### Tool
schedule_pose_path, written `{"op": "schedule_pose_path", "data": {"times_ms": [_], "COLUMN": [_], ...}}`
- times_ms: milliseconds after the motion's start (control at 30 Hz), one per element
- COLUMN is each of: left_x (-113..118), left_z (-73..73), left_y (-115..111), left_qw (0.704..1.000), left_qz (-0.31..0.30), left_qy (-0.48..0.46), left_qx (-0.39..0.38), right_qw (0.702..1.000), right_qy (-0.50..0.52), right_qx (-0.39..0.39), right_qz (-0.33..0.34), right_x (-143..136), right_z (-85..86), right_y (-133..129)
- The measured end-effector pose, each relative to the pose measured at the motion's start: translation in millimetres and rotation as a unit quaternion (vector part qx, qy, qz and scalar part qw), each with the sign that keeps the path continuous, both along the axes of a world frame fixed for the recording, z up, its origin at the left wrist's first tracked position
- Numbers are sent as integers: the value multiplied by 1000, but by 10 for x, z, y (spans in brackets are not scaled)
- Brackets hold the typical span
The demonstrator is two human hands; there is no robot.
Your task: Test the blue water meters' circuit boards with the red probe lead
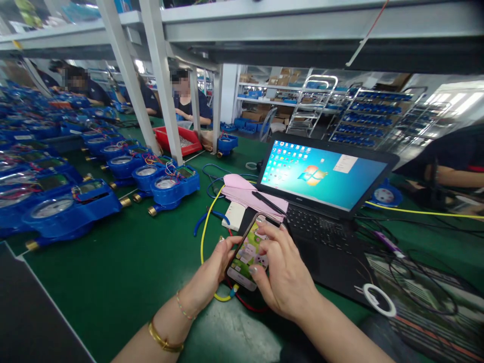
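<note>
A smartphone [247,254] with a lit, colourful screen is held by my left hand [214,272], whose fingers close on its left edge. Over the screen, my right hand [282,267] has its fingers bent and apart, with the fingertips and thumb at the glass. Beyond the phone is an open laptop [321,174] with its desktop showing. Pink papers [242,194] with a black pen [269,202] on them lie beside the laptop. A yellow cable [204,237] curves past my left hand, its end plug just below the phone.
Several blue water meters [172,189] with exposed wires cover the left side of the green table [151,282]. A red bin [179,141] stands behind a shelf post [162,80]. Cables and a white ring [379,300] lie at right. Several people sit nearby; racks [370,113] stand behind.
</note>
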State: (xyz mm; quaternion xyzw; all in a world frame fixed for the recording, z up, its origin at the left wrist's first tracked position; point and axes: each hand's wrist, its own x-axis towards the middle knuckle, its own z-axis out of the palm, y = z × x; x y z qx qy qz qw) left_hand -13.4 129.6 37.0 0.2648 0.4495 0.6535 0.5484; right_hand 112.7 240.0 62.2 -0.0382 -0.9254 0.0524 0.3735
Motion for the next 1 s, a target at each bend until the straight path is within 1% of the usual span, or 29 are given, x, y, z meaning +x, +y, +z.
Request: {"op": "schedule_pose_path", "data": {"times_ms": [67, 133, 200, 300, 367, 633, 800, 900, 1000], "left_x": [-2, -6, -16, -35, -43, -22, -33, -37, -42], "left_z": [-4, 15, 51, 103, 124, 179, 145, 137, 170], "left_y": [0, -2, -3, 3, 7, 2, 5, 8, 4], "left_qw": [1000, 1000, 999, 997, 996, 994, 993, 992, 992], "left_qz": [4, 13, 32, 67, 78, 92, 101, 110, 113], "left_qy": [-4, -10, -21, -36, -39, -51, -58, -55, -58], "left_qx": [4, 0, -9, -6, 2, 0, 6, 7, 9], "right_qw": [1000, 998, 995, 993, 993, 992, 992, 994, 995], "right_qy": [10, 46, 81, 95, 95, 106, 93, 77, 81], "right_qx": [-9, -25, -39, -55, -61, -72, -88, -76, -65], "right_qz": [14, 40, 51, 40, 34, 17, 11, 18, 10], "right_x": [16, 39, 57, 62, 56, 48, 59, 64, 60], "right_z": [9, 11, 5, -12, -19, -1, 21, 44, 83], "right_y": [3, 12, 28, 57, 71, 94, 102, 96, 131]}}
